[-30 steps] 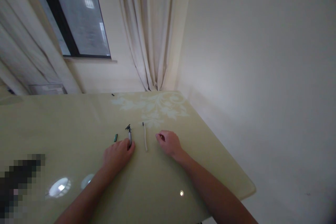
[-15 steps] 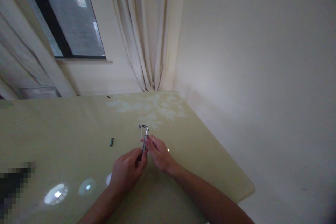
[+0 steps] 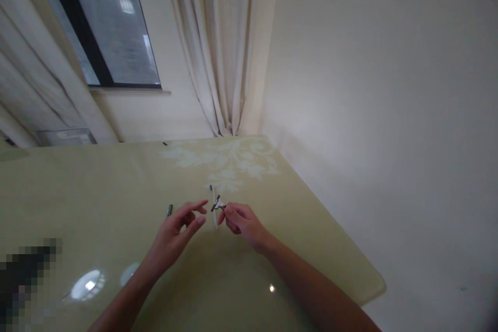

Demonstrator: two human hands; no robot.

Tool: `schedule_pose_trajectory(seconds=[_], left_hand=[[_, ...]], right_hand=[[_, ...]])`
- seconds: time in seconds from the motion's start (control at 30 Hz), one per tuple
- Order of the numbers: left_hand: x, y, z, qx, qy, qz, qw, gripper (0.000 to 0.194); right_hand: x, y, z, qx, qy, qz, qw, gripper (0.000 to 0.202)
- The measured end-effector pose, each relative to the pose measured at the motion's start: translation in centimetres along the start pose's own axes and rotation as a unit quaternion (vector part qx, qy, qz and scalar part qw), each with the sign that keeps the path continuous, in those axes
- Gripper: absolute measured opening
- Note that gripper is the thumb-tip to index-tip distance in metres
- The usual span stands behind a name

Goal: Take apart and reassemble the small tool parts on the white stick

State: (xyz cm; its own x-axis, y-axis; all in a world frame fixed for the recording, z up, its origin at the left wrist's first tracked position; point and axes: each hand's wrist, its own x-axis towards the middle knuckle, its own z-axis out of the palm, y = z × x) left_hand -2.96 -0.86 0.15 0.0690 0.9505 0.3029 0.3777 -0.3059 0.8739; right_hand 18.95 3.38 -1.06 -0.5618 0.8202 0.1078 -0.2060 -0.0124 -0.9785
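One razor (image 3: 217,203), handle hidden, toothbrush (image 3: 215,220) partly covered

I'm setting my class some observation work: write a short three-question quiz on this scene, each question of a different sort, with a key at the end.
1. Multiple choice: the razor is held by A) only the left hand, B) only the right hand, C) both hands.
2. True or false: the left hand is open, its thumb apart from its index finger.
3. Fill in: in the picture, the small dark piece lies to the ____ of the pale toothbrush.

Key: 1. B. 2. True. 3. Left.
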Motion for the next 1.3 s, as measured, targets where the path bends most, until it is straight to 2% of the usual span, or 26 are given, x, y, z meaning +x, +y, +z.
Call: schedule_pose_trajectory(seconds=[0.07, 0.1, 0.23, 0.5, 0.8, 1.07, 1.2, 1.3], left_hand=[[-0.3, 0.5, 0.3, -0.037, -0.015, -0.014, 0.999, 0.057], [-0.4, 0.7, 0.5, -0.052, -0.025, -0.018, 0.998, 0.061], [-0.8, 0.7, 0.9, -0.073, -0.052, -0.025, 0.996, 0.046], [-0.9, -0.1, 0.4, -0.114, -0.113, -0.031, 0.987, 0.048], [-0.8, 0.5, 0.5, -0.098, -0.093, 0.000, 0.991, 0.040], [-1.0, 0.4, 0.9, -0.096, -0.072, -0.015, 0.993, 0.043], [-0.9, 0.3, 0.4, -0.095, -0.068, -0.025, 0.993, 0.047], [-0.7, 0.3, -0.2, -0.090, -0.023, -0.052, 0.994, 0.049]], right_hand=[[-0.2, -0.1, 0.2, -0.006, -0.027, 0.003, 1.000, 0.057], [-0.3, -0.2, 0.3, -0.012, -0.043, 0.006, 0.999, 0.058], [-0.6, -0.6, 0.4, -0.055, -0.073, 0.024, 0.996, 0.057], [-0.9, -1.4, 0.1, -0.104, -0.089, 0.020, 0.990, 0.055], [-1.0, -1.1, 0.0, -0.127, -0.071, 0.027, 0.989, 0.056], [-1.0, -1.5, 0.0, -0.126, -0.063, 0.016, 0.990, 0.057], [-0.8, -1.3, 0.2, -0.132, -0.060, 0.019, 0.989, 0.060], [-0.4, -0.7, 0.1, -0.079, -0.041, 0.024, 0.996, 0.066]])
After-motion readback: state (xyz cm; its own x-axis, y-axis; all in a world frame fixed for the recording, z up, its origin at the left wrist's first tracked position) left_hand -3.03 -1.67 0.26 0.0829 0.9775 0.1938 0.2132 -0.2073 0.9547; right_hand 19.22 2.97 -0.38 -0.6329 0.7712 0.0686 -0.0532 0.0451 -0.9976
